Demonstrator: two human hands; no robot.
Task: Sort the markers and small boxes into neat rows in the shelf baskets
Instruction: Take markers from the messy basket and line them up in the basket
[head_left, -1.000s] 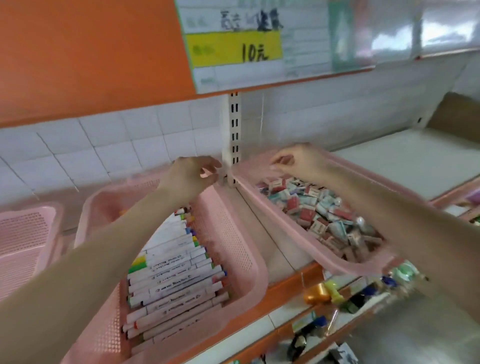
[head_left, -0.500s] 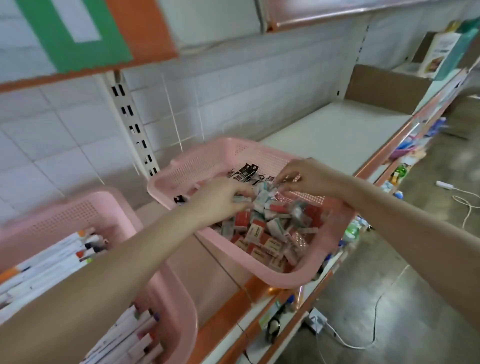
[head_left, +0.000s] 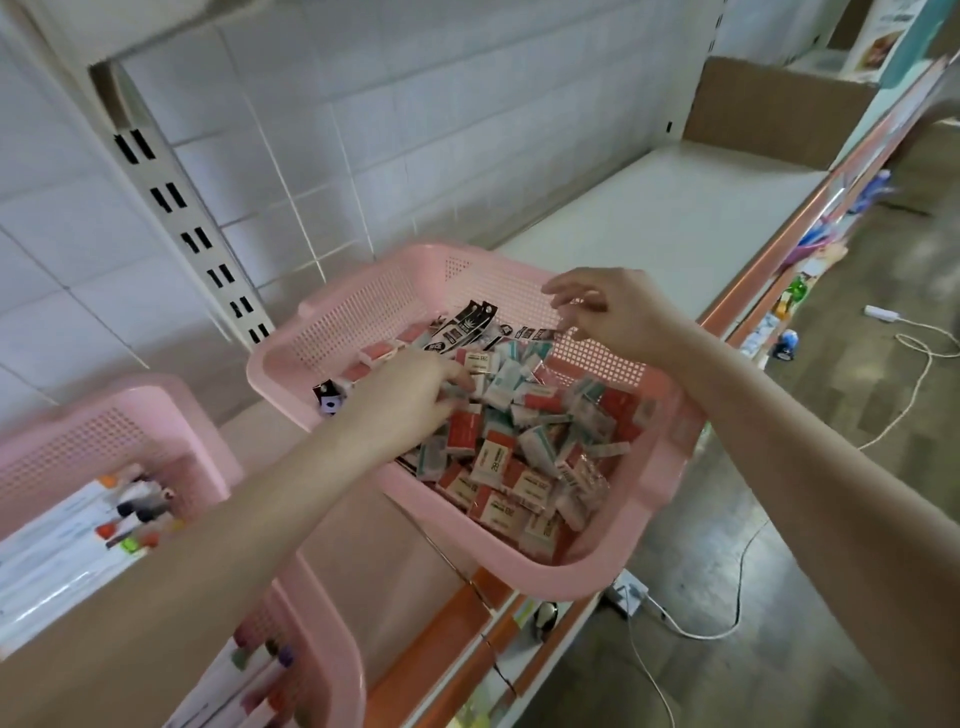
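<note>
White tiles back a pale shelf (head_left: 649, 218) on my remote feed; grip first: the right hand (head_left: 618, 317) hangs over the far side of a pink basket (head_left: 670, 467), thumb and forefinger pinching the end of a dark packet (head_left: 537, 332), other fingers spread; the left hand (head_left: 405, 400) lies palm down on the heap of small boxes (head_left: 519, 457), fingers curved into them; whether it grips one I cannot tell; the boxes, red, white and teal, fill this basket in a loose jumble, with a few more black packets by its far wall; the basket sits on the shelf, its near corner jutting past the orange edge; to its left, apart, a second basket (head_left: 182, 415), also pink, holds markers (head_left: 135, 509) lying side by side, partly hidden by my left forearm; a cardboard box (head_left: 769, 114) stands at the shelf's far end; a white cable (head_left: 727, 571) trails on the floor below.
</note>
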